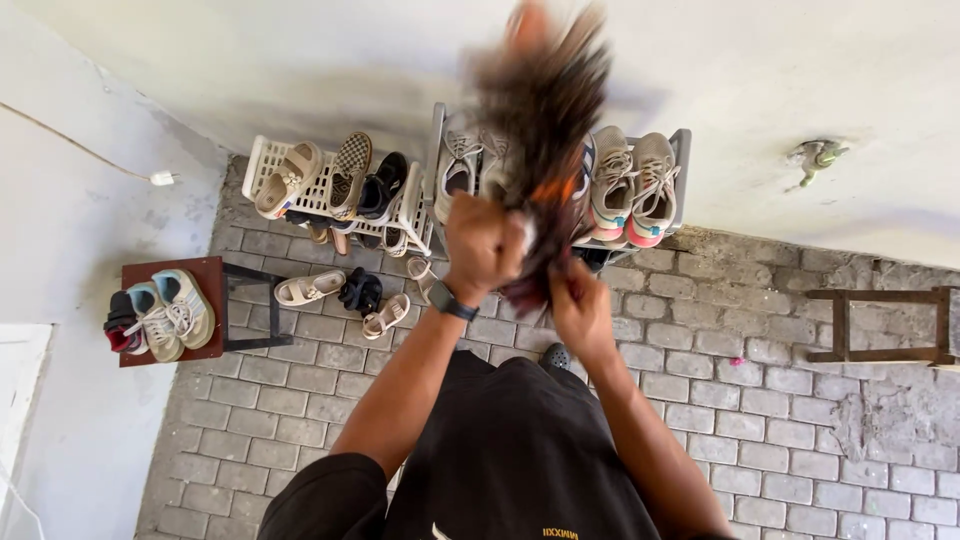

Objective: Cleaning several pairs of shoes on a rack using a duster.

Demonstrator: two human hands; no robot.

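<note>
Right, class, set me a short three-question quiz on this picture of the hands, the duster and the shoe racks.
1. True or false: both hands grip the blurred brown feather duster.
2. Which hand wears the black wrist band: A) left hand B) right hand
3. What stands on the small dark-red wooden stool by the white wall?

Key:
1. True; the left hand holds it higher, the right hand lower.
2. A.
3. Pale blue and white sneakers, with a darker shoe at the stool's outer edge.
</note>
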